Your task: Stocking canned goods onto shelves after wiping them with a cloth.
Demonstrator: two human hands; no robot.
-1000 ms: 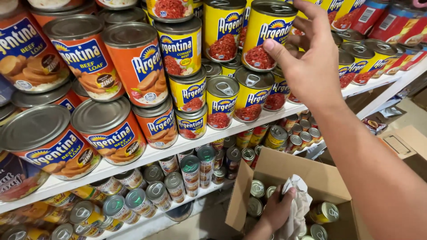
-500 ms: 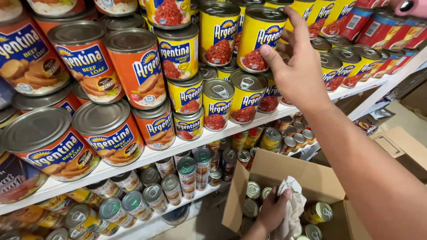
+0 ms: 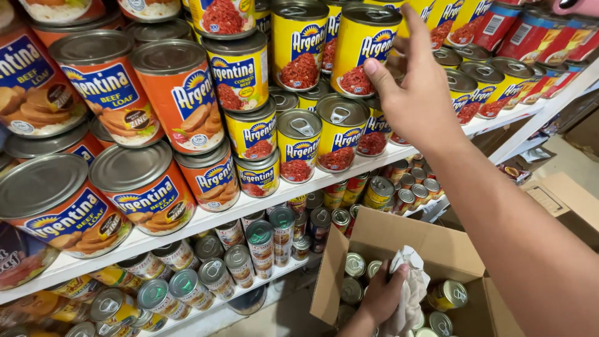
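Head view, looking down along a store shelf.

Right hand: raised to the upper white shelf, fingers curled round the right side of a yellow can in the top tier, thumb tip pressed on its label. The can stands upright on a stack of shorter yellow cans. The grip looks partial; fingers behind the can are hidden, so a full clasp cannot be confirmed.

Left hand: low, inside an open cardboard box at near right. Fingers closed around a crumpled white cloth. Small cans with silver pull-tab lids stand in the box, just beside the cloth, and one yellow-sided can lies to its right.

Surroundings: large orange cans fill the left of the shelf, stacked two high. Red cans sit far right. The lower shelf holds smaller mixed cans, upright, closely packed. A second flattened carton lies on the floor at right.
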